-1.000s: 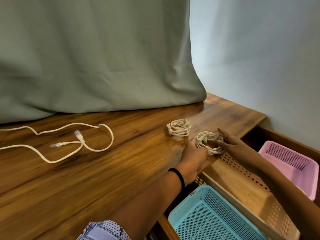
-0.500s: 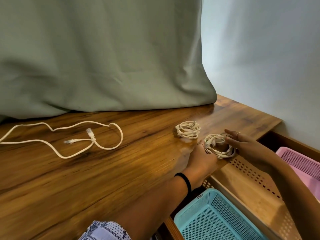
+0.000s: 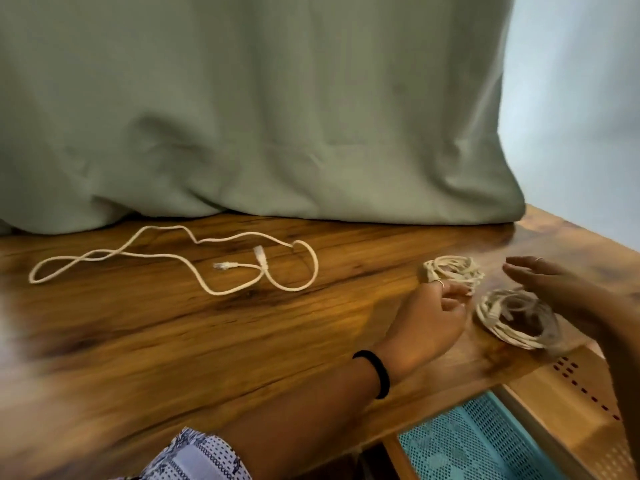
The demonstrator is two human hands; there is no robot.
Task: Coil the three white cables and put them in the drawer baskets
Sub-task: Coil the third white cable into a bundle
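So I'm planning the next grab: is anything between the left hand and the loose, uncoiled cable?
Nothing visible. Bare wooden tabletop lies between the left hand and the uncoiled cable; both coiled cables sit on the hand's other side.

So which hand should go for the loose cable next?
Probably the left hand: it lies nearer the loose cable, with bare table between. The right hand hovers by the near coil.

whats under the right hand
A coiled white cable lies on the table edge beneath the right hand; the coil's far side is hidden by the fingers.
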